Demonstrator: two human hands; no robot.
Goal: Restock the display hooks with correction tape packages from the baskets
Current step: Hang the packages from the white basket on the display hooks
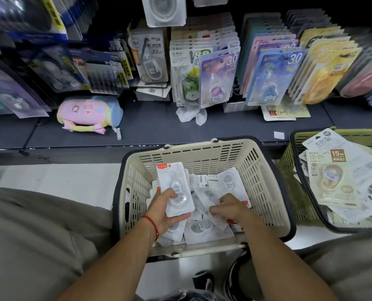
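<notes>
Both arms reach down into a cream basket [204, 157] that sits on the pale floor in front of a dark shelf [150, 127]. The left hand [164, 208], with a red string around its wrist, grips a small stack of white correction tape packages [176, 187], thumb across the clear blister on the front; the stack stands tilted, its top edge leaning toward the basket's far wall. The right hand [229, 206] is down among the loose packages [204, 230] that cover the basket floor, fingers curled round one of the flat white cards lying there. More of these white packs lie jumbled under and between both hands.

Just to the right stands a green basket [289, 170] heaped with cream-coloured packages [337, 179] marked 15M. Above the shelf, rows of hanging packages [220, 77] fill the display hooks: purple and blue cards marked 30, a yellow row to the right, green and grey ones further left. A pink plush pouch [87, 114] and a crumpled white wrapper [190, 116] lie on the shelf
</notes>
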